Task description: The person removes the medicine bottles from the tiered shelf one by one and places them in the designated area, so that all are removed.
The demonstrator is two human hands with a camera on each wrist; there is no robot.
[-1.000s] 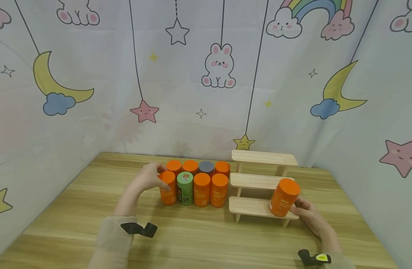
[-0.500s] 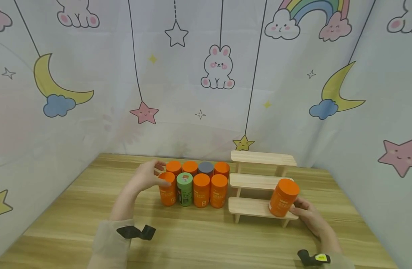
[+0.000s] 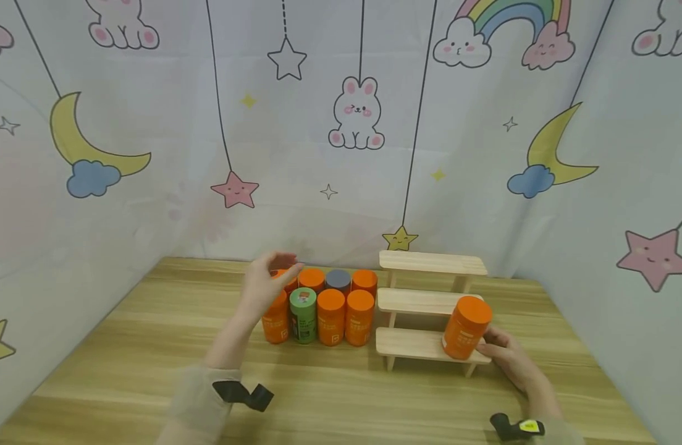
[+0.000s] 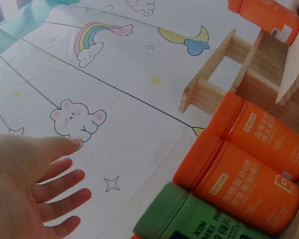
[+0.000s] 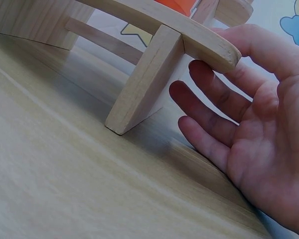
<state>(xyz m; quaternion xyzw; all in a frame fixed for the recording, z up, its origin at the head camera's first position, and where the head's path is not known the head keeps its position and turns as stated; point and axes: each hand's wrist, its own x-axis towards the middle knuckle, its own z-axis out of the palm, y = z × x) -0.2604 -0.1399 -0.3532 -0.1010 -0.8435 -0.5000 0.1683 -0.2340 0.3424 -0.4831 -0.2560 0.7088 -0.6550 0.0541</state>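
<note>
My left hand hovers above the left end of two rows of jars, fingers extended and nothing in its grasp; the left wrist view shows the thumb and fingers spread apart. Beneath it stand a front-left orange jar and a green jar. Orange jars continue the front row. On the right, my right hand pinches the end of the lowest tier of a wooden stepped stand. The right wrist view shows the thumb above that board and curled fingers below. One orange jar stands on this tier beside the hand.
Behind the front row are more orange-lidded jars and one with a grey lid. The stand's middle and top tiers rise behind the lowest one. A printed curtain encloses the wooden table.
My left hand has lifted off the front-left orange jar and moved up and right, over the back row. The right hand stays at the stand. The head view has shifted slightly.
</note>
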